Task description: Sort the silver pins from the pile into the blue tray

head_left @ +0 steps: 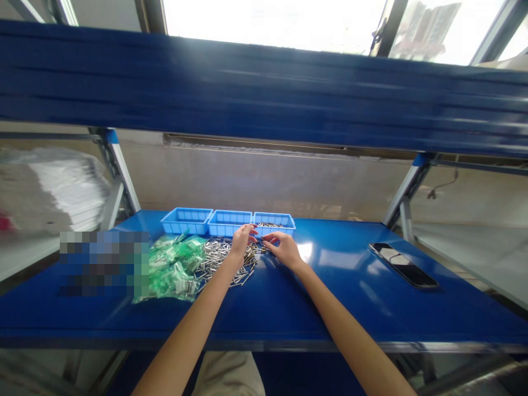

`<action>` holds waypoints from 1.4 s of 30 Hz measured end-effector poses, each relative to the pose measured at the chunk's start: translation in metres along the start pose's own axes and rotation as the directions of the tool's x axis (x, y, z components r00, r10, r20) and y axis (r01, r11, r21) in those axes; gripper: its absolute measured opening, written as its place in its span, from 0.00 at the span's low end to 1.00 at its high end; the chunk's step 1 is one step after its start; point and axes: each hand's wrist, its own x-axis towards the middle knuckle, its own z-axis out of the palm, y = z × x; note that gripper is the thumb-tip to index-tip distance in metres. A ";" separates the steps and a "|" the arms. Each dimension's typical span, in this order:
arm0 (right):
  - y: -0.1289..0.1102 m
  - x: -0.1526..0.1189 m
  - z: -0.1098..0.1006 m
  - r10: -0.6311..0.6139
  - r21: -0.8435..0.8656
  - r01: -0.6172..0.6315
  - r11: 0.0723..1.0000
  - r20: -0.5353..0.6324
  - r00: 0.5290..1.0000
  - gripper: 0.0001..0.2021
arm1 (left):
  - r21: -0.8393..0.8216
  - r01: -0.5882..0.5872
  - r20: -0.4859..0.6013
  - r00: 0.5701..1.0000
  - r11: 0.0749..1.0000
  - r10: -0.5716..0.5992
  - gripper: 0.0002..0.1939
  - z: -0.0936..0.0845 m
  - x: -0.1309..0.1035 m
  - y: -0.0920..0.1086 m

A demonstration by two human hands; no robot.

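We take this for a small-parts workshop, since loose metal pins (218,257) lie around our left hand (243,242), green plastic bags (176,269) to its left, three blue plastic bins (228,229) just beyond it, all on a blue workbench (338,286) with a metal shelf (264,96) above.

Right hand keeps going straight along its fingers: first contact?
Likely the left hand, just across the gap. Depth is unclear, so it may brush the metal pieces first.
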 end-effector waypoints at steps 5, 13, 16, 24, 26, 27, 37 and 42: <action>0.001 0.003 0.004 0.033 0.199 -0.023 0.980 -0.045 0.998 0.11 | -0.003 -0.013 0.026 1.000 1.000 0.014 0.15 0.001 -0.001 0.000; -0.006 0.002 0.001 0.027 0.327 0.008 0.945 -0.103 0.994 0.14 | -0.025 -0.070 0.077 0.994 0.997 0.072 0.16 0.005 -0.004 0.000; -0.008 0.002 0.001 0.025 0.349 0.012 0.937 -0.101 0.995 0.15 | -0.025 -0.087 0.082 0.993 0.996 0.089 0.15 0.005 -0.003 -0.002; -0.006 0.001 -0.003 0.113 0.239 -0.083 0.968 -0.118 0.986 0.14 | -0.042 -0.123 0.022 0.992 0.991 0.124 0.14 0.005 0.002 -0.007; -0.006 0.001 -0.004 0.134 0.226 -0.100 0.969 -0.140 0.981 0.15 | -0.044 -0.118 0.016 0.993 0.992 0.118 0.13 0.006 0.002 -0.006; -0.005 0.001 -0.005 0.137 0.241 -0.099 0.965 -0.148 0.979 0.15 | -0.047 -0.118 0.014 0.993 0.992 0.119 0.13 0.006 0.001 -0.006; -0.006 0.005 -0.005 0.232 0.488 -0.126 0.864 -0.162 0.959 0.22 | 0.016 -0.135 0.157 0.979 0.991 0.131 0.15 0.008 -0.004 -0.008; -0.002 0.007 -0.004 0.225 0.481 -0.128 0.867 -0.148 0.963 0.22 | -0.029 -0.129 0.092 0.987 0.991 0.131 0.15 0.008 -0.002 -0.007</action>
